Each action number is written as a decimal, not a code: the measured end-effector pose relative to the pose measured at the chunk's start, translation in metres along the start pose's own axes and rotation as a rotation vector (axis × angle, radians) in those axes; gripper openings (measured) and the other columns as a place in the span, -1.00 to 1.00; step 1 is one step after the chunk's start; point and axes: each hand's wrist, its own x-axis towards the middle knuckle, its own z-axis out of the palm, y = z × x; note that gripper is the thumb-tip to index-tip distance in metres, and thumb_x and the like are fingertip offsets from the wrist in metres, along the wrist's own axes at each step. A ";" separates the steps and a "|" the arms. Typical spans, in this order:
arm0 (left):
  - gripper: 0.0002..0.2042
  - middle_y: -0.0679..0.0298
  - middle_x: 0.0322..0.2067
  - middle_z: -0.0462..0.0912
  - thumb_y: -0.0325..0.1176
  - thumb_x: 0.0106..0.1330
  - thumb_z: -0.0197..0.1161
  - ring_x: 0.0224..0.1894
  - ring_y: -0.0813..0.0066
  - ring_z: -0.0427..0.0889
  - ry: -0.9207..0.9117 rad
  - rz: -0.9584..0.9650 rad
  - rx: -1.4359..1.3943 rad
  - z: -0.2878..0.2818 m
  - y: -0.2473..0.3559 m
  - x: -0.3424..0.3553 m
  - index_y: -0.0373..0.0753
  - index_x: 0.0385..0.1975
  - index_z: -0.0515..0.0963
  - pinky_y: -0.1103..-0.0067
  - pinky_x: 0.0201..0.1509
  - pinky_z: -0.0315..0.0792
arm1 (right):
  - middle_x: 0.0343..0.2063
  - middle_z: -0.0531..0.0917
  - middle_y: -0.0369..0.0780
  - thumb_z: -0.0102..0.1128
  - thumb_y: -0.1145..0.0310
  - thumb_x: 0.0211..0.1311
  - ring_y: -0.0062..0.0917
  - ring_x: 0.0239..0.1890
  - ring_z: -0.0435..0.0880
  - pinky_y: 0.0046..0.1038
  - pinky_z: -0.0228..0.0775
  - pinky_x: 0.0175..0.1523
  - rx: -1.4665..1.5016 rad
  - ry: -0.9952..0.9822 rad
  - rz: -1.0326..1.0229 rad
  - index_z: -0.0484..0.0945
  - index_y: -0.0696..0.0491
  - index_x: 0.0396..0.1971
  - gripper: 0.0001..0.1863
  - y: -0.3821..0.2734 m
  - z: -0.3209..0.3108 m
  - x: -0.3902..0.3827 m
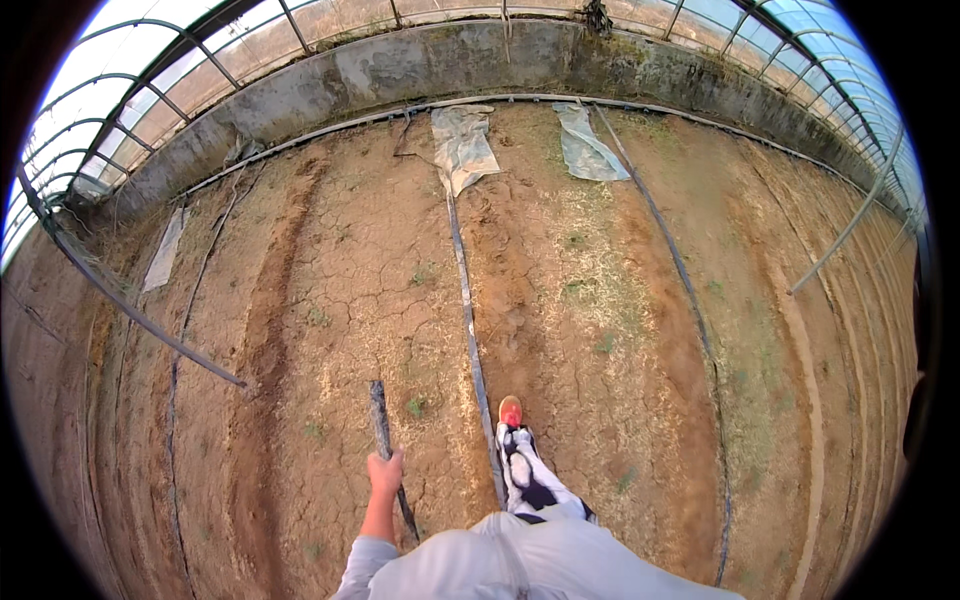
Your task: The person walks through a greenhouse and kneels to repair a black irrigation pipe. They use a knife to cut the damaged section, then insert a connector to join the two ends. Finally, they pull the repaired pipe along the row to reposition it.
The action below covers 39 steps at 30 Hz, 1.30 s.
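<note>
**Q:** Entry one. What has your left hand got?

**A:** My left hand (385,473) is closed around a dark, thin rod (381,415). Fingers wrapped fully round the shaft, no gap visible. The rod runs from below my fist up and away from me, its far tip over the cracked soil (350,270). Whether that tip touches the ground, I cannot tell.

**Q:** Landmark for positions?

**A:** The drip hose (467,300), the long dark line running straight up the bed from my foot toward the far wall. The rod lies just left of the hose, roughly parallel, apart from it. My left hand is left of the hose as well, near its close end.

**Q:** Right hand?

**A:** Not in the picture. No state recorded.

**Q:** Other items, relative to the hose?

**A:** My shoe with the red toe (511,411) sits just right of the hose, almost touching it. A plastic sheet (463,145) lies at the hose's far end; a second sheet (588,145) is right of that. A second hose (672,255) runs well right. A furrow (268,330) of darker soil runs left of the hose, beyond the rod. A slanted metal pole (130,310) stands far left.
</note>
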 end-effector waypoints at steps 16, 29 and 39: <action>-0.60 0.19 -0.76 0.47 -0.14 -0.08 0.43 -0.63 0.51 0.49 0.035 -0.353 0.461 0.129 0.083 0.270 -0.42 -0.70 0.48 0.39 -0.59 0.31 | -0.39 0.66 -0.18 0.12 0.31 0.16 -0.51 -0.35 0.60 -0.44 0.43 -0.20 0.488 0.378 -1.120 0.56 0.15 -0.18 -0.72 -0.823 -0.572 0.051; -0.67 0.22 -0.79 0.44 -0.24 0.06 0.28 -0.69 0.49 0.46 0.102 -0.151 0.176 0.280 0.438 0.688 -0.41 -0.71 0.47 0.40 -0.55 0.35 | -0.05 0.59 -0.11 0.21 -0.01 -0.04 -0.30 0.00 0.57 -0.28 0.42 0.02 -0.491 -0.117 -0.196 0.62 0.04 -0.15 -0.49 -0.831 -0.643 0.248; -0.69 0.14 -0.77 0.50 -0.22 0.04 0.29 -0.64 0.38 0.56 0.204 -0.222 0.189 0.429 0.573 0.937 -0.39 -0.70 0.52 0.37 -0.52 0.38 | -0.25 0.65 -0.06 0.17 0.09 0.02 -0.23 -0.13 0.62 -0.27 0.45 -0.06 -0.279 -0.088 -0.286 0.62 0.07 -0.24 -0.60 -1.077 -0.835 0.410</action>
